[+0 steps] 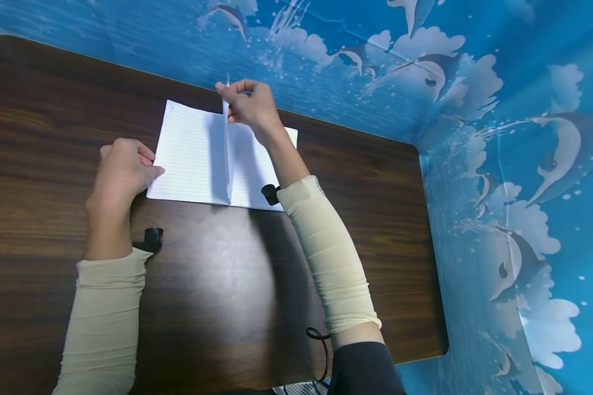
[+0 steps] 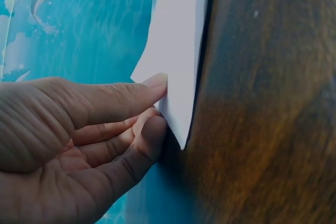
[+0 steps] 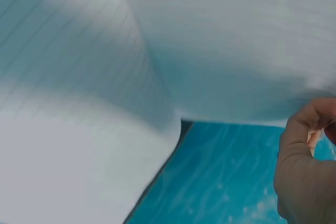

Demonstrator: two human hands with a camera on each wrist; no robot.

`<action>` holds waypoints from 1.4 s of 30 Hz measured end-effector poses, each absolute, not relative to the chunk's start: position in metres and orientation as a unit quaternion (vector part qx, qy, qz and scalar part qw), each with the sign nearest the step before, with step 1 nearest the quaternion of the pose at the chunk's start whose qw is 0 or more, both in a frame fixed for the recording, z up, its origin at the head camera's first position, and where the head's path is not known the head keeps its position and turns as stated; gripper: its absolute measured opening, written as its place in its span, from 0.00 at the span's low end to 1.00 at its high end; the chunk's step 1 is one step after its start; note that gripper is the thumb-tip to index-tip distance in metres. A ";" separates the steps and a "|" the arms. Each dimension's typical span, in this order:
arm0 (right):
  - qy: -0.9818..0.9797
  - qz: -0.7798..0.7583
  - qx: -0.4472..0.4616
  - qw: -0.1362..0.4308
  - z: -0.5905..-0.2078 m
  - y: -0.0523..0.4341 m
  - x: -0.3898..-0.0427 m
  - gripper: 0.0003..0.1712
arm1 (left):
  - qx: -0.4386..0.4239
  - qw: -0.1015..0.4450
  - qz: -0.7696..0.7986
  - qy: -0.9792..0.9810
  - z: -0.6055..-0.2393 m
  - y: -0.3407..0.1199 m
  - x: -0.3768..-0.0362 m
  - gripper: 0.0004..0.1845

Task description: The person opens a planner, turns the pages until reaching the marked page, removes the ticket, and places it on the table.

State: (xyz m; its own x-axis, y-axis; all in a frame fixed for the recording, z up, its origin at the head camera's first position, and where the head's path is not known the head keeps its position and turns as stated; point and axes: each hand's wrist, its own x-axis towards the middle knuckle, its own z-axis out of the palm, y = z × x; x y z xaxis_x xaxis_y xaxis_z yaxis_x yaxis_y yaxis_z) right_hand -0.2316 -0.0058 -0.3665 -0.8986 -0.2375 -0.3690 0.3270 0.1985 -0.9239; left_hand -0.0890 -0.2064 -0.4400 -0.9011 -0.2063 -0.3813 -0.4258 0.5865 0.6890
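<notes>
An open notebook (image 1: 188, 153) with lined white pages lies on the table. Its single raised page (image 1: 227, 153) stands nearly upright by the middle fold. Near the top of that page, the right hand (image 1: 254, 104) pinches its edge between thumb and fingers. Lined paper (image 3: 236, 40) fills much of the right wrist view, with the right hand (image 3: 310, 156) at its right side. At the notebook's left edge, the left hand (image 1: 121, 173) grips the paper. The left wrist view shows the left hand (image 2: 89, 129) with its thumb on the white sheet (image 2: 178, 51) and other fingers beside the edge.
Dark wood-grain table (image 1: 375, 219) surrounds the notebook. A blue dolphin-print sheet (image 1: 425, 71) hangs along the table's far and right sides. Small black devices (image 1: 153, 240) sit at both sleeve cuffs. A black cable (image 1: 324, 351) loops by the near table edge.
</notes>
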 end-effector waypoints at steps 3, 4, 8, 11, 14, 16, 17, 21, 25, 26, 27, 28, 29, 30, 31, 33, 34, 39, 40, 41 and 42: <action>0.722 -0.648 0.043 0.237 -0.372 -0.017 -0.230 0.11 | -0.175 0.133 0.419 0.881 -0.442 -0.206 -0.090 0.21; 0.718 -0.651 0.046 0.243 -0.374 -0.020 -0.230 0.11 | -0.175 0.136 0.419 0.881 -0.442 -0.206 -0.090 0.21; 0.704 -0.659 0.057 0.257 -0.385 -0.031 -0.228 0.10 | -0.176 0.136 0.417 0.881 -0.441 -0.202 -0.090 0.20; 0.705 -0.657 0.066 0.259 -0.394 -0.039 -0.227 0.09 | -0.175 0.133 0.420 0.881 -0.441 -0.200 -0.091 0.19; 0.711 -0.649 0.077 0.259 -0.405 -0.048 -0.224 0.08 | -0.173 0.133 0.422 0.880 -0.441 -0.198 -0.092 0.19; 0.728 -0.632 0.081 0.255 -0.413 -0.054 -0.222 0.08 | -0.172 0.134 0.425 0.879 -0.442 -0.197 -0.092 0.18; 0.737 -0.621 0.081 0.252 -0.417 -0.057 -0.221 0.08 | -0.171 0.133 0.425 0.879 -0.442 -0.197 -0.092 0.17; 0.778 -0.576 0.074 0.240 -0.431 -0.067 -0.216 0.07 | -0.165 0.123 0.419 0.884 -0.441 -0.199 -0.093 0.14; 0.818 -0.518 0.053 0.245 -0.441 -0.073 -0.212 0.04 | -0.163 0.127 0.412 0.888 -0.440 -0.201 -0.094 0.21; 0.828 -0.502 0.044 0.245 -0.442 -0.074 -0.211 0.05 | -0.162 0.130 0.412 0.887 -0.439 -0.201 -0.094 0.24; 0.837 -0.487 0.033 0.246 -0.443 -0.075 -0.210 0.06 | -0.161 0.132 0.412 0.887 -0.439 -0.201 -0.094 0.25; 0.846 -0.473 0.022 0.245 -0.443 -0.076 -0.209 0.07 | -0.161 0.131 0.411 0.888 -0.439 -0.201 -0.094 0.25; 0.852 -0.462 0.011 0.245 -0.443 -0.078 -0.208 0.07 | -0.161 0.131 0.412 0.887 -0.439 -0.201 -0.094 0.24; 0.855 -0.456 -0.002 0.246 -0.442 -0.079 -0.207 0.08 | -0.162 0.132 0.412 0.887 -0.439 -0.202 -0.094 0.23; 0.857 -0.451 -0.016 0.248 -0.442 -0.080 -0.206 0.10 | -0.162 0.128 0.411 0.888 -0.439 -0.202 -0.094 0.22; 0.859 -0.440 -0.041 0.257 -0.440 -0.083 -0.205 0.12 | -0.161 0.120 0.409 0.890 -0.439 -0.203 -0.094 0.20; 0.859 -0.437 -0.051 0.262 -0.440 -0.084 -0.204 0.13 | -0.162 0.118 0.409 0.890 -0.440 -0.203 -0.094 0.19; 0.851 -0.437 -0.086 0.276 -0.441 -0.087 -0.202 0.14 | -0.174 0.109 0.408 0.889 -0.442 -0.205 -0.094 0.19; 0.853 -0.435 -0.087 0.276 -0.441 -0.087 -0.202 0.13 | -0.176 0.108 0.408 0.889 -0.443 -0.205 -0.094 0.19; 0.854 -0.431 -0.089 0.277 -0.442 -0.086 -0.202 0.12 | -0.178 0.107 0.408 0.889 -0.443 -0.206 -0.094 0.19; 0.857 -0.425 -0.091 0.277 -0.443 -0.085 -0.202 0.12 | -0.179 0.107 0.407 0.889 -0.443 -0.206 -0.094 0.19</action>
